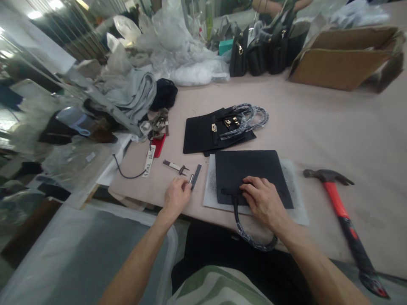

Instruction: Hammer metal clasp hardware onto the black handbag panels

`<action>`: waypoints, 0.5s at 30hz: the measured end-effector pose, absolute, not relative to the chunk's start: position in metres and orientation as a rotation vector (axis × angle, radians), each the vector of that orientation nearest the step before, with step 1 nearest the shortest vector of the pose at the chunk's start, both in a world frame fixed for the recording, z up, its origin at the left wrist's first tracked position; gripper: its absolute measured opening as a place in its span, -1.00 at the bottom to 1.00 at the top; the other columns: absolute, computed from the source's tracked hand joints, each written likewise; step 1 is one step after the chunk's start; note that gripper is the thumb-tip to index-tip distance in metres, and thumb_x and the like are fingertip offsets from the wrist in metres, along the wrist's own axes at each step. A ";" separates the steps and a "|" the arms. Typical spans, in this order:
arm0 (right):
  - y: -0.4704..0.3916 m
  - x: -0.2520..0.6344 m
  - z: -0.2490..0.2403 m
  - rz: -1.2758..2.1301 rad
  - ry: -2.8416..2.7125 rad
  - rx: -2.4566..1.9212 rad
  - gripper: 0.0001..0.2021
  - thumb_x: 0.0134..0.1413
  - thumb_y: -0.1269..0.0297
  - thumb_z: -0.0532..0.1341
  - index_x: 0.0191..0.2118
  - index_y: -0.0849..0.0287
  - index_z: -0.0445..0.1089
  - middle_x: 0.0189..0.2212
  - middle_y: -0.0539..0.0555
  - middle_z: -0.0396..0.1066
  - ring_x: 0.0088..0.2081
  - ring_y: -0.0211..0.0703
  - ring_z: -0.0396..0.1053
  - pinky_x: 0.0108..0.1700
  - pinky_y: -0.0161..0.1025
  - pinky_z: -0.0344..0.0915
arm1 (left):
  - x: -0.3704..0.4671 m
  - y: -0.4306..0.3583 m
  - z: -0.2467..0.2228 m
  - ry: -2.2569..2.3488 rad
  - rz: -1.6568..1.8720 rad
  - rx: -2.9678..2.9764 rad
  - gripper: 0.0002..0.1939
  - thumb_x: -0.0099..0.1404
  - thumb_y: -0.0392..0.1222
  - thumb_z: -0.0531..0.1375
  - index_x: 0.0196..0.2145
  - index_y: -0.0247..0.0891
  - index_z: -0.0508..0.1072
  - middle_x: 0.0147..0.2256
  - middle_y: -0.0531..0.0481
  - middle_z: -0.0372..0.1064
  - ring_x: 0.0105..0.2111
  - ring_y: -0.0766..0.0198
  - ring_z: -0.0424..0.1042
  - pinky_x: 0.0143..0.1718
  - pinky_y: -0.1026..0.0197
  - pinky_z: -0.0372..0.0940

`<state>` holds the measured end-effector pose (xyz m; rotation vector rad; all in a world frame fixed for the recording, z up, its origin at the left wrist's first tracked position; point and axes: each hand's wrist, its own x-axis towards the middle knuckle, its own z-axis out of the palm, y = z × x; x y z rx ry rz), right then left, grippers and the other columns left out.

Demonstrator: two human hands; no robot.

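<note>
My left hand (178, 194) is closed with its fingertips on a slim, shiny metal tool (191, 178), just beside a dark flat metal bar (197, 173). My right hand (262, 198) lies on a black bag panel (251, 165), fingers bent a little and apart. From that panel's near edge a black handle wrapped in clear plastic (251, 240) hangs over the table edge. Beneath the panel is a pale speckled board (297, 199). A pronged metal tool (174, 166) rests to the left of the bar.
A hammer (338, 199) with a red and black grip lies at right. Behind the panel are more black bag pieces (199, 133) with gold clasps. A red tag (158, 146), black bags (270, 53), plastic wrapping (197, 72) and a cardboard box (343, 67) surround the table.
</note>
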<state>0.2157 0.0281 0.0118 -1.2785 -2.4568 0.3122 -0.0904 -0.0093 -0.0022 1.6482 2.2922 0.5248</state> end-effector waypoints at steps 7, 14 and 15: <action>0.032 0.222 -0.007 0.333 -2.319 -1.166 -0.74 0.35 0.22 0.09 -0.15 0.08 0.55 0.01 0.15 0.46 -0.05 0.05 0.36 -0.08 0.02 0.29 | -0.112 0.001 0.004 2.262 0.474 1.392 -0.85 0.31 -0.25 0.21 -0.28 -0.26 0.61 -0.29 -0.06 0.61 -0.27 0.20 0.53 -0.18 0.23 0.32; 0.036 0.224 -0.012 0.326 -2.300 -1.165 -0.73 0.34 0.18 0.09 -0.16 0.06 0.56 0.00 0.14 0.47 -0.04 0.06 0.38 -0.08 0.02 0.29 | -0.117 0.008 0.005 2.246 0.414 1.391 -0.88 0.25 -0.27 0.25 -0.33 -0.26 0.63 -0.36 -0.04 0.60 -0.32 0.22 0.52 -0.25 0.26 0.29; 0.036 0.225 -0.013 0.326 -2.300 -1.170 -0.73 0.34 0.18 0.10 -0.16 0.06 0.56 0.00 0.14 0.48 -0.04 0.07 0.38 -0.08 0.02 0.29 | -0.115 0.010 0.005 2.235 0.408 1.395 -0.88 0.24 -0.26 0.25 -0.34 -0.25 0.63 -0.38 -0.03 0.59 -0.34 0.22 0.51 -0.27 0.26 0.28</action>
